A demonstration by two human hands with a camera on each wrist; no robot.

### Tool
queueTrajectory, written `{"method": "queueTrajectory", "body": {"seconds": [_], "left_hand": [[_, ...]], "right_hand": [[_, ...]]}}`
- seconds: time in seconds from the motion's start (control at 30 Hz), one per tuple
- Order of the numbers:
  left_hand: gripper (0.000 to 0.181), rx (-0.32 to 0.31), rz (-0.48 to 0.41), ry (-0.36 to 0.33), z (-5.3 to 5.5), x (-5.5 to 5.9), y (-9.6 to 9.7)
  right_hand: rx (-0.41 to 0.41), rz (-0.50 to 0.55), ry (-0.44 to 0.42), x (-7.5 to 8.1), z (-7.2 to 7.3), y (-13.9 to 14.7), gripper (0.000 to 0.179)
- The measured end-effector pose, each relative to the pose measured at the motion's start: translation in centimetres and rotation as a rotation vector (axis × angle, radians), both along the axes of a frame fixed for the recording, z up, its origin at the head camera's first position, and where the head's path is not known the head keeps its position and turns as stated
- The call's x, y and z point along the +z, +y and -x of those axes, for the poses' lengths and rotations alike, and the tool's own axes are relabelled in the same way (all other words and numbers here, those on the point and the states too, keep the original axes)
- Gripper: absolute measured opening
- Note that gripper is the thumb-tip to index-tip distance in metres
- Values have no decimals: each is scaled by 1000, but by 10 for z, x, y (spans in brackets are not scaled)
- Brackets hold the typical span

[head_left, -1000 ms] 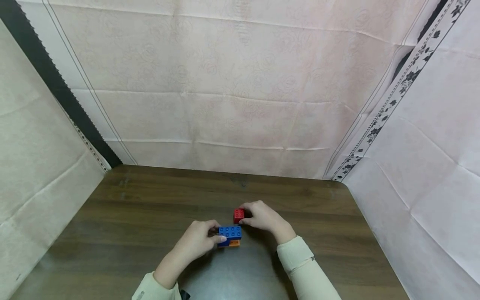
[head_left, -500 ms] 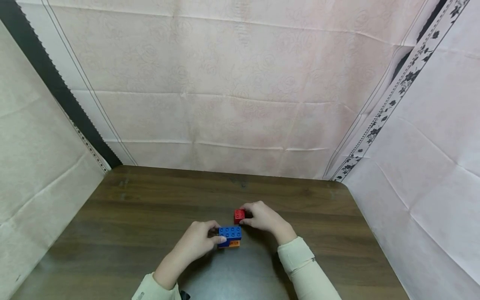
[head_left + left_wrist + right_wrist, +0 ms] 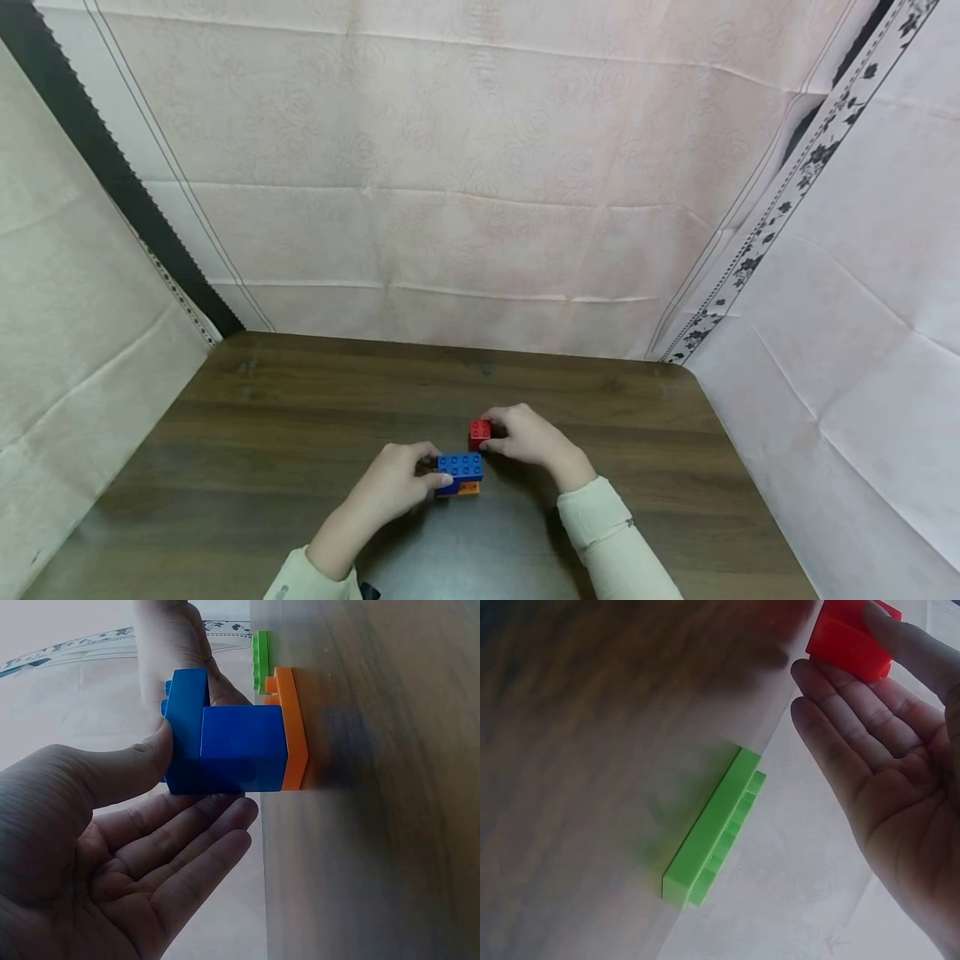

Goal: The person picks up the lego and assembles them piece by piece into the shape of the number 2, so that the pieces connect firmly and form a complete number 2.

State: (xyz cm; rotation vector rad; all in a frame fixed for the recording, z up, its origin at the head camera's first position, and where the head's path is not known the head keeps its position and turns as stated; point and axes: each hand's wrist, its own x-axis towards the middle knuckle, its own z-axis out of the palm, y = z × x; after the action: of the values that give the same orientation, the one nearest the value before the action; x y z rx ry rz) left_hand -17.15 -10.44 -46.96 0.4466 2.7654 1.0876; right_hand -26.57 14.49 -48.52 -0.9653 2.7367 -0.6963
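My left hand [image 3: 397, 480] holds a small stack of toy building bricks, thumb on the near side and fingers behind. On top lies a long blue brick [image 3: 460, 467] with studs. Below it in the left wrist view sits a smaller blue block [image 3: 244, 746], and an orange brick [image 3: 294, 735] forms the base, close over the table. Just behind the stack, my right hand [image 3: 525, 435] pinches a red brick [image 3: 479, 433] between thumb and fingers. The right wrist view shows this red brick [image 3: 851, 641] raised off the tabletop, with the lower fingers extended.
A long green brick [image 3: 712, 825] lies on the table, studs up; the head view does not show it. The brown wooden table [image 3: 337, 392] reaches back to a pale patterned cloth [image 3: 450, 167]. More cloth hangs at both sides.
The right hand and red brick have shifted very slightly right and nearer. The left hand and its stack hold almost still.
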Motion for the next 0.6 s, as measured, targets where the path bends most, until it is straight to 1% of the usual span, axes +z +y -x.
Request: {"method": "queueTrajectory", "body": {"seconds": [0.3,0.6], "left_hand": [[26,6,10,-2,0,-1,0],[27,8,3,-1,0,-1,0]], "right_hand": [[-11,26,-8,7,-6,0,37],[3,43,11,10,-12,1,35]]}}
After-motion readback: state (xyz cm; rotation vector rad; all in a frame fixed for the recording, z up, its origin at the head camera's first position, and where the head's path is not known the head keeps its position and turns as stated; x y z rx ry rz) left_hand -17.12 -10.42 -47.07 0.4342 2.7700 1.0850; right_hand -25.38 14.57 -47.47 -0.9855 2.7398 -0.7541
